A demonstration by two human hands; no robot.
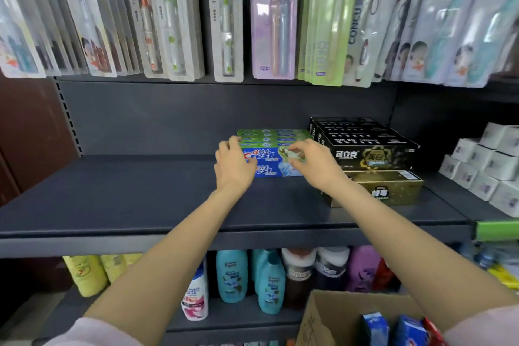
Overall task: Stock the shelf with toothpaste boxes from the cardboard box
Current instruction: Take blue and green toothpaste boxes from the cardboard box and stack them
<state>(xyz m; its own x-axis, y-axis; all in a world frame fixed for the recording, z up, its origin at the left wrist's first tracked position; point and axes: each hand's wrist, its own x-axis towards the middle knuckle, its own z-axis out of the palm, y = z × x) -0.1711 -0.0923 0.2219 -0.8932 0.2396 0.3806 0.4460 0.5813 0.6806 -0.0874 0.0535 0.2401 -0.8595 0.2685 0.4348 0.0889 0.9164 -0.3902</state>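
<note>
Both hands at frame centre on the blue-green Crest toothpaste box stack [271,153], long axis left-right: left hand [234,167] fingers relaxed against its left end, right hand [316,164] fingers pinching its right end on the dark grey shelf [140,199].

A shop: racked toothbrush packs [174,14], stocked shelves [140,205].
</note>
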